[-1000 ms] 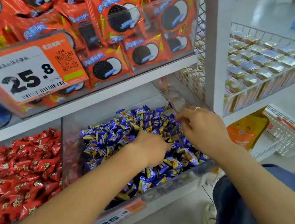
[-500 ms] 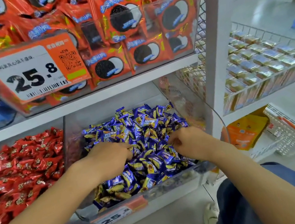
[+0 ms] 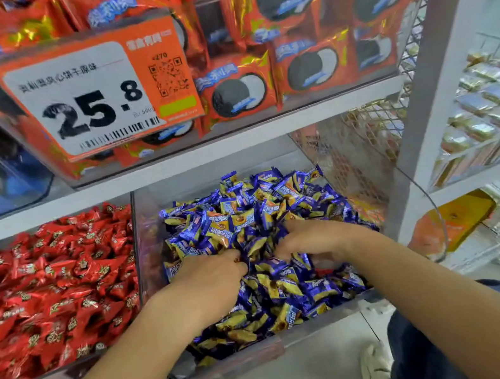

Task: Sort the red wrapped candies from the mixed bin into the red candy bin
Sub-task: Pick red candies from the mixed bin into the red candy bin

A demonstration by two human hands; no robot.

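Definitely a shop, candy aisle: white shelves (image 3: 232, 135) with clear bins (image 3: 302, 343) of wrapped sweets, and a big orange price tag (image 3: 98, 95) reading 25.8 with barcode.

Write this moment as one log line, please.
left hand and right hand: digging in blue candies | red candy bin: beside | grasp: unclear

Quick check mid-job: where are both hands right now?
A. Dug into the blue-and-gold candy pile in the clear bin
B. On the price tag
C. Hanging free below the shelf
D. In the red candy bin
A: the left hand and right hand are both sunk into the blue-and-gold candies, fingers hidden among the wrappers; the red candy bin lies untouched beside them.
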